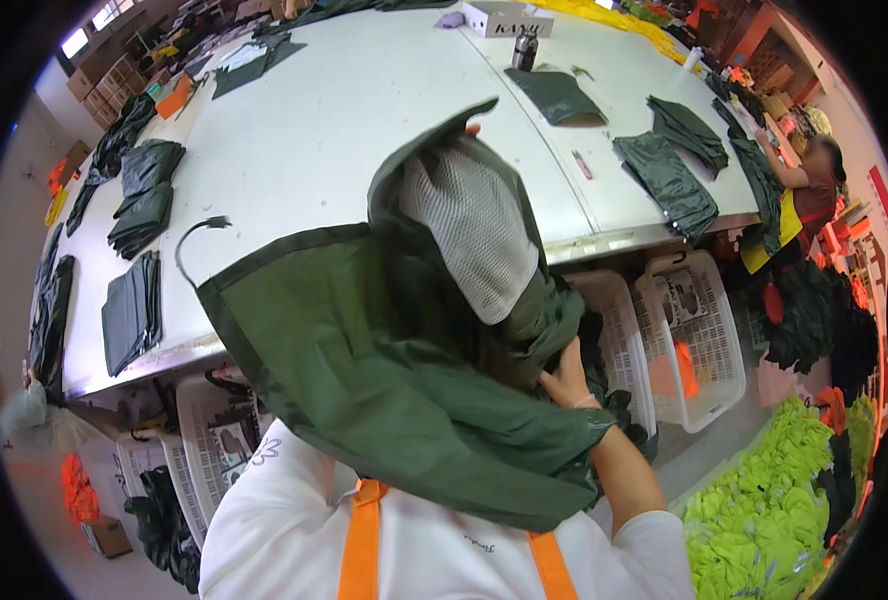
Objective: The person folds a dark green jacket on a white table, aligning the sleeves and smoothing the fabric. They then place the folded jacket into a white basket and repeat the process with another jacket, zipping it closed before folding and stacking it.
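Note:
A dark green waterproof jacket (394, 380) is held up in front of my chest, spread over my lap side and the table's near edge. Its grey mesh lining (474, 230) faces me inside the raised upper part. My right hand (567, 378) grips bunched green cloth at the lining's lower right, the thumb showing and the other fingers partly covered. Most of my left hand (473, 129) is hidden behind the jacket; only a fingertip or so shows at the top edge, where the cloth is held up. A dark cord loop sticks out from the jacket's left corner.
The large white table (294, 150) carries folded dark green pieces (134, 310) at left and more (667, 185) at right. A dark bottle (525, 52) stands near a white box (509, 20). White crates (699, 350) sit below the edge. Lime garments (764, 510) lie lower right. A co-worker (814, 185) is at right.

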### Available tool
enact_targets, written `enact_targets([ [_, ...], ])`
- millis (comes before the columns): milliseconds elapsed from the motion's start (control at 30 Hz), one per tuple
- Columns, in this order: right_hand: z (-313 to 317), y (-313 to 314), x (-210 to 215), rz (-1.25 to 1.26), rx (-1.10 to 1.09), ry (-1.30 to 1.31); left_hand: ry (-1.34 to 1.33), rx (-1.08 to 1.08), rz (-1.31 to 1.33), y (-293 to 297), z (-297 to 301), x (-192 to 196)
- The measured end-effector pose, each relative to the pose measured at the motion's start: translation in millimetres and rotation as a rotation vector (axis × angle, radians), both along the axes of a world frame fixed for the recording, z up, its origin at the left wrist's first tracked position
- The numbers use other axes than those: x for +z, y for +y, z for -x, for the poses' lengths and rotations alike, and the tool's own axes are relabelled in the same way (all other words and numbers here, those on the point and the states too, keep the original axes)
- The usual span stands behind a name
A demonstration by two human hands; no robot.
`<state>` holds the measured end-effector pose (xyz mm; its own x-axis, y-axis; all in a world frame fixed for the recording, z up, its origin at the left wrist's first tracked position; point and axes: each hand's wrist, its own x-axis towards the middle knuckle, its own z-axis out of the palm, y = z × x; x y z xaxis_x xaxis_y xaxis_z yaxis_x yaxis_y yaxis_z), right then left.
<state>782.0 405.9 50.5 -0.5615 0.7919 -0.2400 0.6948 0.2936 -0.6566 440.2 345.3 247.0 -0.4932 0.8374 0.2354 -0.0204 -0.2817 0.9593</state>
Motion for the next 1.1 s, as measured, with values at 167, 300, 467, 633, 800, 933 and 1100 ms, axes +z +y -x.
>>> enact_targets([
  [167, 16, 7, -8, 0.269, -0.174, 0.247, 0.042, 0.088, -0.007, -28, -6, 12],
  [300, -23, 14, 50, 0.121, -0.27, 0.38, -0.022, 0.24, -0.088, -35, 10, 10],
  [467, -44, 31, 164, -0.193, -0.237, 0.579, -0.032, 0.375, -0.277, -113, 52, 24],
  [633, -53, 25, 273, -0.679, -0.185, 0.694, 0.246, 0.226, -0.378, -204, 80, 24],
  [800, 17, 23, 331, -0.939, 0.024, 0.84, 0.757, 0.5, -0.35, -358, 101, 66],
  [933, 73, 23, 359, -0.924, 0.237, 0.871, 0.233, -0.169, -0.396, -405, 110, 131],
  [1100, 136, 85, 344, -0.503, 1.081, 0.721, 0.642, -0.209, -0.216, -438, 161, 169],
])
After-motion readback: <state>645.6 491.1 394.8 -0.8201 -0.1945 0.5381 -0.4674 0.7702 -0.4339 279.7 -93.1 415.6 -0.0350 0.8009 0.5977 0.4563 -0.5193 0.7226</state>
